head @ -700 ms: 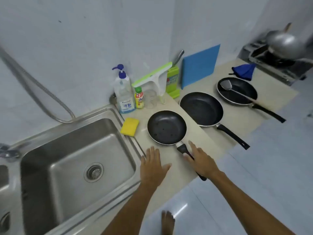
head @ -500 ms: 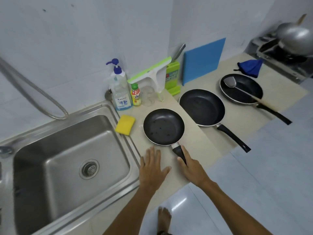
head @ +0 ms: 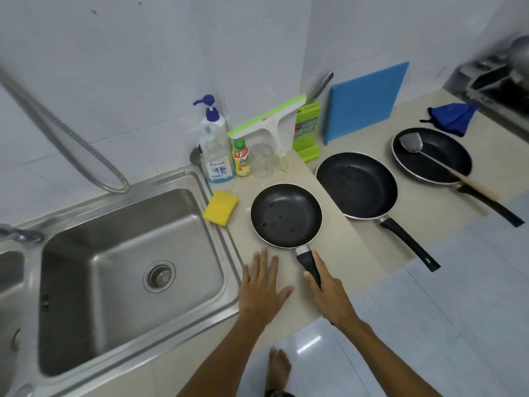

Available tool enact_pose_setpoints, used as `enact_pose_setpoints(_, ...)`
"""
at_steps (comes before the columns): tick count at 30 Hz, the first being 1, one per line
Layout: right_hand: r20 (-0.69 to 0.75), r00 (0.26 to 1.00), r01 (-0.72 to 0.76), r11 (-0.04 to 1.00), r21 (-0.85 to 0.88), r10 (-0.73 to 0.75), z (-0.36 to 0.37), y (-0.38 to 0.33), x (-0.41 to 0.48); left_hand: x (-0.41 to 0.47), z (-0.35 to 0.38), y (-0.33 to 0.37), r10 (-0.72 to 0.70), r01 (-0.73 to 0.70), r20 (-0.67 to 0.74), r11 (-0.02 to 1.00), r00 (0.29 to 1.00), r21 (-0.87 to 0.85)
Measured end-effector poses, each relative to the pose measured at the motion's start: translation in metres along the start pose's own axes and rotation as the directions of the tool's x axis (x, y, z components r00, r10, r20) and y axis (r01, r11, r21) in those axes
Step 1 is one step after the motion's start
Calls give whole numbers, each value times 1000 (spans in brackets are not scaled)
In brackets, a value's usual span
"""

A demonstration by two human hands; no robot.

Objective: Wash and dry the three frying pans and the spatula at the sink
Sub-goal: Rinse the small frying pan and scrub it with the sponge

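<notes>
My right hand [head: 329, 293] lies over the handle [head: 307, 260] of the small pan [head: 286, 216], thumb on one side and fingers straight along the other, not yet wrapped round it. The handle runs from the rim back under my palm. My left hand [head: 262, 290] lies flat and spread on the counter [head: 343, 253], between the handle and the sink [head: 223, 233]. The sink is to the left, so I judge the right hand lifts and swings across.

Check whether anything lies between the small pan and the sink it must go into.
Only the left hand, flat on the counter between the small pan and the sink. The sponge sits by the sink's rim, just behind that path. The right hand rests on the pan's handle.
</notes>
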State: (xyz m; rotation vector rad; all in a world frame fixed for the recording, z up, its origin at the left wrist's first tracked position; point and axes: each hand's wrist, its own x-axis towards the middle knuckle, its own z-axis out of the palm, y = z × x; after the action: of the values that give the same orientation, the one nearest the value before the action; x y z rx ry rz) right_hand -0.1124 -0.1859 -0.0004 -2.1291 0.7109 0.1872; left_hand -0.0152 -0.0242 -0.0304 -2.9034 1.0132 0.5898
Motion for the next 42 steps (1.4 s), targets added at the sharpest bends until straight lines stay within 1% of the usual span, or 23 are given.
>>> enact_pose_setpoints(4,-35,999,-3,1000,-7,3,4,-2,-4,-2,-1,-3,-9,9,-1,999,1000,-35)
enact_pose_setpoints(13,-131,991,-32,998,-50,25,21,-20,-18,-11,3,-29,75,-75,6,997,997,-2)
enact_pose_setpoints(17,-171,984,45,998,-50,-53,19,-50,-31,-24,0,-66,68,-68,4,997,998,-21)
enact_pose_setpoints(19,-187,976,102,994,-49,-109,17,-78,-36,-33,-9,-92,20,-19,15,998,1000,-59)
enact_pose_setpoints(20,-190,972,132,990,-51,-140,17,-94,-39,-39,-15,-108,0,0,-7,997,1000,-74)
enact_pose_setpoints(22,-189,963,183,981,-63,-192,25,-125,-46,-51,-25,-145,-7,6,-26,998,1000,-60)
enact_pose_setpoints(24,-171,961,211,975,-71,-220,41,-153,-52,-64,-36,-189,-67,65,-25,996,997,-53)
enact_pose_setpoints(27,-101,963,243,968,-60,-248,79,-187,-55,-86,-51,-259,-190,186,-51,980,980,-73)
enact_pose_setpoints(29,-56,961,266,962,-69,-270,114,-203,-54,-102,-56,-305,-280,272,-85,958,956,-96)
enact_pose_setpoints(33,32,948,318,947,-54,-317,187,-229,-54,-132,-66,-384,-391,372,-146,917,909,-144)
enact_pose_setpoints(35,64,947,317,948,-18,-315,220,-233,-54,-142,-71,-418,-447,423,-170,892,878,-162)
enact_pose_setpoints(38,82,956,284,958,-41,-280,264,-229,-51,-149,-79,-460,-511,488,-238,860,826,-152)
enact_pose_setpoints(42,113,969,233,967,-106,-221,301,-225,-46,-141,-92,-495,-491,481,-332,869,805,-119)
